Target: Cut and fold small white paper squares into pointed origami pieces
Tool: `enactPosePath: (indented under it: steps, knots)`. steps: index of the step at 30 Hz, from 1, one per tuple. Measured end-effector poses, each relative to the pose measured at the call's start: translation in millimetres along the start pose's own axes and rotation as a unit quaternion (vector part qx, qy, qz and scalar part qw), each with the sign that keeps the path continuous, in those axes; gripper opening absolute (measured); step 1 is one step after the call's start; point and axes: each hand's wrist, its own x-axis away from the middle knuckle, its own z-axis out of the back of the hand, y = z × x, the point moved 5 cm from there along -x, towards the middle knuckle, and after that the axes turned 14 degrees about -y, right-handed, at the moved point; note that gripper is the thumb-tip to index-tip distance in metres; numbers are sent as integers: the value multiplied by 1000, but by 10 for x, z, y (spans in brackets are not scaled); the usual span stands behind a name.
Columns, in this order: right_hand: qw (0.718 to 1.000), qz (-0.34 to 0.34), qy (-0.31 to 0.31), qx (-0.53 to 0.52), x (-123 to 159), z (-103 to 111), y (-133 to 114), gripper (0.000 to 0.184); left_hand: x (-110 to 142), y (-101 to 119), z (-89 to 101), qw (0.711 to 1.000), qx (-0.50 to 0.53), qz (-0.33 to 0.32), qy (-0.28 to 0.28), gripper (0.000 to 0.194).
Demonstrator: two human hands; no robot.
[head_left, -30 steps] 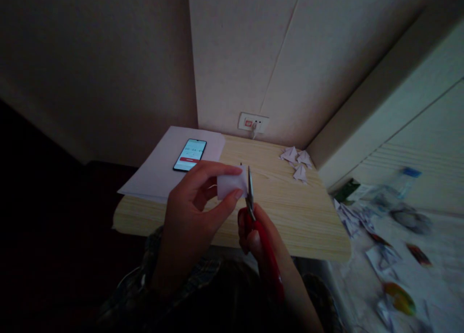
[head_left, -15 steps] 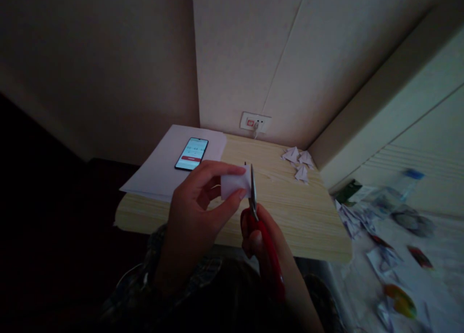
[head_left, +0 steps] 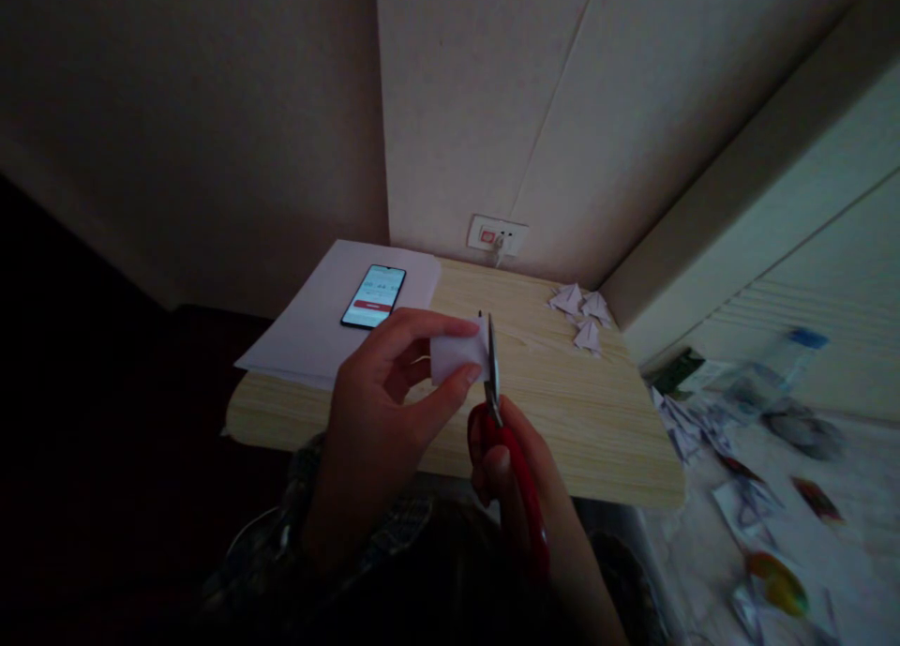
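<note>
Between the thumb and fingers of my left hand (head_left: 383, 393) is a small piece of white paper (head_left: 454, 355), held up over the table. My right hand (head_left: 517, 468) is wrapped round the red handles of a pair of scissors (head_left: 524, 482). The scissors' blades point away from me, slightly apart, at the right edge of the paper. Whether the paper's edge lies between the blades is hard to make out. Part of the paper is hidden behind my left fingers.
On the wooden table (head_left: 611, 430) lie white paper sheets (head_left: 295, 327) with a lit phone (head_left: 373, 296) on top. Several folded paper pieces (head_left: 587, 337) sit at the back right. A socket (head_left: 497, 235) is on the wall. Lower right, a plastic bottle (head_left: 773, 369) stands among scattered papers.
The scissor blades look slightly closer together than before. Both hands keep almost the same place, and the whole view has shifted a little.
</note>
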Motion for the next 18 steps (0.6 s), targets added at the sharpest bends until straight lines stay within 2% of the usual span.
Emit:
enactPosePath:
  steps: [6, 11, 15, 18]
  knots:
    - [1000, 16, -3, 2, -21, 8, -12, 60, 16, -5, 10, 1000, 11, -12, 0, 21]
    - [1000, -17, -14, 5, -46, -6, -31, 64, 5, -33, 14, 1000, 20, -18, 6, 23]
    - [1000, 7, 11, 8, -45, -2, -51, 63, -4, -47, 2, 999, 28, -16, 12, 23]
    - [1000, -3, 6, 10, -44, -8, -63, 63, 0, -51, -2, 999, 28, -14, 11, 23]
